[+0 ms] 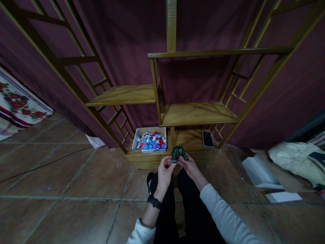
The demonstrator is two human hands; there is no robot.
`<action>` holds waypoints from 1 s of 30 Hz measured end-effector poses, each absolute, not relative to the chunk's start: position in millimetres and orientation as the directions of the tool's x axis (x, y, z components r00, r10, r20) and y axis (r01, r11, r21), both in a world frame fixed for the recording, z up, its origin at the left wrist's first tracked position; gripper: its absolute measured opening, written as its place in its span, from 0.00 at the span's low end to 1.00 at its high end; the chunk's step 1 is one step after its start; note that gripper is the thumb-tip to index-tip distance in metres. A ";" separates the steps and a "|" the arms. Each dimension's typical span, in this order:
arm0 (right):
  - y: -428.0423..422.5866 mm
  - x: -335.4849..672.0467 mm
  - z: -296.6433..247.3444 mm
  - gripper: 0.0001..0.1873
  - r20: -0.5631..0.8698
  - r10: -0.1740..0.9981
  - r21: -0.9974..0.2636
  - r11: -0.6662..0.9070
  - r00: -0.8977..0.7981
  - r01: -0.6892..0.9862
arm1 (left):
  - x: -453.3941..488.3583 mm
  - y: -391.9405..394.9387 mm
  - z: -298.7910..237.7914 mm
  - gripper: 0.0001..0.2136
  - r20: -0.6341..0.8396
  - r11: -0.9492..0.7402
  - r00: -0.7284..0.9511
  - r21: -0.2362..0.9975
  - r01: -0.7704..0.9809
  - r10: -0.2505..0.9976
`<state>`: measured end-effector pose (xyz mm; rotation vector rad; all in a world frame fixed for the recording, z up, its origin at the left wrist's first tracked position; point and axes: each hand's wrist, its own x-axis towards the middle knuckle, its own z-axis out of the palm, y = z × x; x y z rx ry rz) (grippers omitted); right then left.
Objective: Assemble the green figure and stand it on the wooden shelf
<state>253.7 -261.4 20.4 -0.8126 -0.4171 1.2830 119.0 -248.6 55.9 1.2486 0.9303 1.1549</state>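
A small green toy figure point(178, 152) is held up in front of a wooden shelf unit point(198, 115), just above its bottom board. My left hand point(165, 171) pinches it from the left, fingers closed on its lower end. From the right, my right hand point(189, 166) grips it as well, with fingers curled under it. A black band sits on my left wrist. To the left of the figure, a white box point(149, 139) filled with several small blue, red and white toys rests on the bottom board.
A dark phone point(208, 139) lies on the bottom board at the right. The shelf boards above are bare wood. A dark red curtain hangs behind. White boxes point(256, 171) and a pale bag point(297, 159) lie on the tiled floor at right, a patterned rug point(15, 105) at left.
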 end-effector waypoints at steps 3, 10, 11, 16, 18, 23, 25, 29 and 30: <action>-263.9 254.5 22.3 0.20 -0.152 0.956 -0.768 0.046 0.251 -0.639 | 115.6 -242.1 51.5 0.16 0.062 -0.039 0.190 0.992 -0.122 0.980; -265.1 255.8 16.2 0.20 -0.142 0.949 -0.807 0.053 0.281 -0.588 | 110.2 -228.5 40.7 0.14 0.020 -0.005 0.159 0.995 -0.096 0.987; -264.9 255.8 15.5 0.21 -0.142 0.947 -0.813 0.054 0.287 -0.580 | 109.7 -227.0 39.1 0.14 0.009 0.007 0.161 0.995 -0.098 0.987; -265.0 254.7 14.8 0.23 -0.134 0.940 -0.837 0.063 0.315 -0.544 | 106.9 -220.6 32.5 0.12 0.010 0.004 0.210 0.998 -0.070 0.978; -265.6 254.1 14.7 0.23 -0.122 0.942 -0.844 0.068 0.314 -0.532 | 106.1 -218.5 30.1 0.12 0.022 -0.010 0.211 0.998 -0.056 0.977; -266.1 253.6 12.2 0.23 -0.102 0.942 -0.861 0.078 0.320 -0.503 | 106.3 -214.7 25.9 0.13 0.030 -0.022 0.176 0.999 -0.047 0.984; -265.9 253.6 10.6 0.23 -0.097 0.941 -0.863 0.083 0.325 -0.498 | 106.6 -213.7 25.3 0.13 0.017 -0.009 0.162 0.999 -0.051 0.987; -265.6 253.3 8.3 0.23 -0.088 0.939 -0.861 0.096 0.332 -0.499 | 106.5 -212.3 24.0 0.16 0.011 -0.001 0.169 0.998 -0.058 0.986; -265.7 253.0 8.1 0.23 -0.084 0.938 -0.862 0.100 0.335 -0.497 | 106.4 -212.1 23.3 0.17 0.010 0.000 0.168 0.998 -0.063 0.986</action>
